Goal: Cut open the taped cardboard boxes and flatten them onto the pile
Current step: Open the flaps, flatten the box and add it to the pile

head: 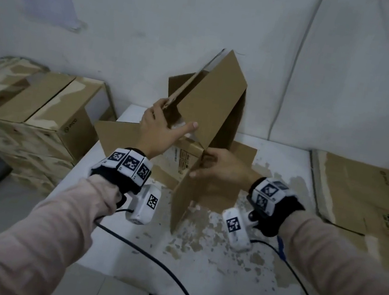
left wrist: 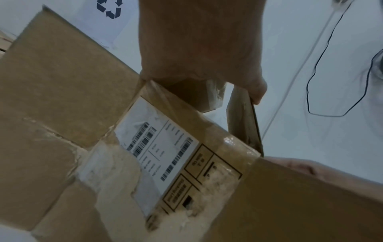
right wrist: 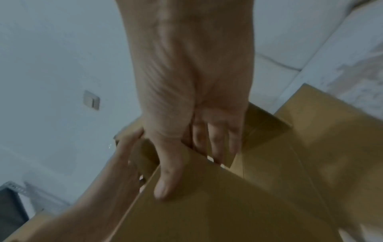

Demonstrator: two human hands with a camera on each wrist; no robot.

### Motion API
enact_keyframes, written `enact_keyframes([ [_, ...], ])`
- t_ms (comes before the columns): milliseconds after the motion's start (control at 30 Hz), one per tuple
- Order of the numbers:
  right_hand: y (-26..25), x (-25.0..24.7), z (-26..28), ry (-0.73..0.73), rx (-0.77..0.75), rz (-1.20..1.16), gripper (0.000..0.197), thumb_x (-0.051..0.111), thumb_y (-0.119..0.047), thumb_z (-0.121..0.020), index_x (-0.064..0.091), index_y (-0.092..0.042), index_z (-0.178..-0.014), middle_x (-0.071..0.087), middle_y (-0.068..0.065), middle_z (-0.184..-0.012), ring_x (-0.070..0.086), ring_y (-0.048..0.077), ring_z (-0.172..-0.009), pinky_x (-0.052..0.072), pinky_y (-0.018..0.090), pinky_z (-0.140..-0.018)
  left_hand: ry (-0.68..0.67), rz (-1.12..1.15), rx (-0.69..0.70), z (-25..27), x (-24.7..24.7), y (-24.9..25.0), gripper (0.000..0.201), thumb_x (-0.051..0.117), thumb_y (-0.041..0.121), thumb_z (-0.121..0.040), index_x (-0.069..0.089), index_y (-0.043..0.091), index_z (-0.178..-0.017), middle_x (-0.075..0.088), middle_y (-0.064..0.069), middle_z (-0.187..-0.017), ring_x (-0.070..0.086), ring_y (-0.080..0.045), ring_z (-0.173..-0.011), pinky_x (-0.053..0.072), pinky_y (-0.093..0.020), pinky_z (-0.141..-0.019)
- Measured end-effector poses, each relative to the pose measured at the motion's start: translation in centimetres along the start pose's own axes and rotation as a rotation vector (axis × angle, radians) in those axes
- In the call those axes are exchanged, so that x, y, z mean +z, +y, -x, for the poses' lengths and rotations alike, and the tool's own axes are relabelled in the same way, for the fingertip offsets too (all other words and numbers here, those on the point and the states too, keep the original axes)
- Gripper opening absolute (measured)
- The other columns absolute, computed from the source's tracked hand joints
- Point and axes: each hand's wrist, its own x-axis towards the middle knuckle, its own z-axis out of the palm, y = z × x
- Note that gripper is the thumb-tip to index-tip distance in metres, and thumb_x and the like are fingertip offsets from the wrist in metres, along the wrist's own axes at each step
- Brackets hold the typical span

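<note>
White table (head: 219, 267), stacked boxes (head: 40, 108) beside

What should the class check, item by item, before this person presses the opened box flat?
1. Left hand holds the raised flap: ok.
2. Right hand grips the near panel: ok.
3. Box flaps are open: ok.
4. All tape is cut: cannot tell; some shiny tape remains by the label.
5. Knife is clear of the hands: cannot tell; none visible.
6. Flattened pile is to the right: ok.
</note>
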Motion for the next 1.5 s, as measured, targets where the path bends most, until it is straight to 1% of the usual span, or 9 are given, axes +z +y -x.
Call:
enact_keyframes([
  [233, -0.6, 5.5, -0.8, 0.464, -0.106, 0.09, 0.034, 0.088, -0.038, -0.061, 0.058, -0.027, -0.049, 0.058, -0.018, -0.049, 0.055, -0.007, -0.052, 0.038, 0.009, -0.048, 0.078, 0.04, 0.09, 2.2, -1.4, -2.7, 0.095, 0.059, 0.07, -0.071, 0.024, 0.02, -0.144, 0.031, -0.009, -0.144, 0.027, -0.024, -0.135, 0.025, -0.044, -0.114],
  [433, 0.4, 1.7, -1.6, -0.018, -0.005, 0.263, 0.058, 0.083, -0.036, -0.07, 0.064, -0.013, -0.12, 0.065, -0.002, -0.121, 0.06, 0.011, -0.111, 0.045, 0.028, -0.098, 0.127, 0.048, 0.217, 2.4, -1.5, -4.3, 0.083, 0.054, 0.07, -0.073, 0.033, 0.021, -0.137, 0.04, -0.006, -0.133, 0.039, -0.02, -0.126, 0.037, -0.047, -0.106],
  [567, 2.6, -4.6, -4.4, 0.198, 0.185, 0.397, 0.08, 0.071, -0.03, -0.085, 0.027, -0.007, -0.147, 0.037, 0.01, -0.149, 0.039, 0.026, -0.134, 0.033, 0.027, -0.101, 0.101, 0.082, 0.219, 1.8, -1.5, -5.2, 0.08, 0.056, 0.073, -0.073, 0.031, 0.028, -0.135, 0.04, -0.002, -0.131, 0.042, -0.018, -0.125, 0.042, -0.046, -0.103],
  [767, 3.2, -11.3, -5.8, 0.615, 0.436, 0.088, 0.077, 0.049, -0.05, -0.093, 0.017, -0.011, -0.15, 0.034, 0.014, -0.15, 0.04, 0.035, -0.133, 0.039, 0.038, -0.102, 0.13, 0.047, 0.245, 1.3, -1.4, -5.0, 0.077, 0.056, 0.065, -0.073, 0.034, 0.022, -0.133, 0.04, -0.003, -0.129, 0.04, -0.018, -0.121, 0.041, -0.045, -0.101],
  [1000, -3.0, -9.9, -4.9, 0.507, 0.163, -0.259, 0.074, 0.006, -0.07, -0.091, 0.03, -0.028, -0.147, 0.037, -0.001, -0.149, 0.037, 0.021, -0.135, 0.026, 0.042, -0.112, -0.095, 0.038, 0.247, -0.6, -1.8, -4.2, 0.092, 0.026, 0.086, -0.074, 0.026, 0.026, -0.144, 0.032, -0.005, -0.141, 0.031, -0.013, -0.126, 0.026, -0.031, -0.105],
  [1167, -5.2, -8.2, -4.0, 0.41, 0.185, -0.337, 0.071, 0.041, -0.096, -0.058, 0.047, -0.039, -0.099, 0.045, -0.012, -0.091, 0.042, 0.009, -0.073, 0.033, 0.033, -0.064, -0.284, -0.199, 0.238, -4.0, -3.8, -4.5, 0.07, 0.048, 0.049, -0.094, 0.006, 0.041, -0.148, 0.045, -0.012, -0.139, 0.053, -0.025, -0.113, 0.038, -0.038, -0.099],
  [1267, -6.1, -7.6, -2.9, 0.376, 0.182, -0.147, 0.101, 0.066, -0.078, -0.058, 0.034, -0.025, -0.138, 0.052, -0.002, -0.123, 0.058, 0.022, -0.098, 0.049, 0.04, -0.08, -0.291, -0.468, 0.311, -5.0, -3.5, -4.1, 0.077, 0.054, 0.037, -0.095, 0.003, 0.028, -0.151, 0.065, -0.014, -0.105, 0.061, -0.029, -0.088, 0.035, -0.033, -0.079],
  [1433, -7.9, -7.8, -0.8, 0.354, 0.241, -0.188, 0.003, 0.048, -0.006, -0.084, 0.048, -0.006, -0.081, 0.056, 0.012, -0.064, 0.064, 0.024, -0.057, 0.055, 0.03, -0.053, -0.303, -0.496, 0.208, -5.5, -2.4, -3.5, 0.056, 0.027, 0.034, -0.104, 0.003, 0.014, -0.151, 0.057, -0.025, -0.124, 0.05, -0.038, -0.12, 0.018, -0.051, -0.111],
  [1500, -8.4, -8.3, 0.0, 0.466, 0.247, -0.082, 0.019, 0.039, 0.006, -0.083, 0.042, -0.008, -0.071, 0.043, 0.009, -0.061, 0.054, 0.025, -0.046, 0.046, 0.021, -0.039, -0.343, -0.44, 0.206, -4.4, -1.8, -3.2, 0.057, 0.031, 0.015, -0.102, 0.001, 0.01, -0.149, 0.06, -0.024, -0.12, 0.056, -0.036, -0.113, 0.012, -0.044, -0.113],
])
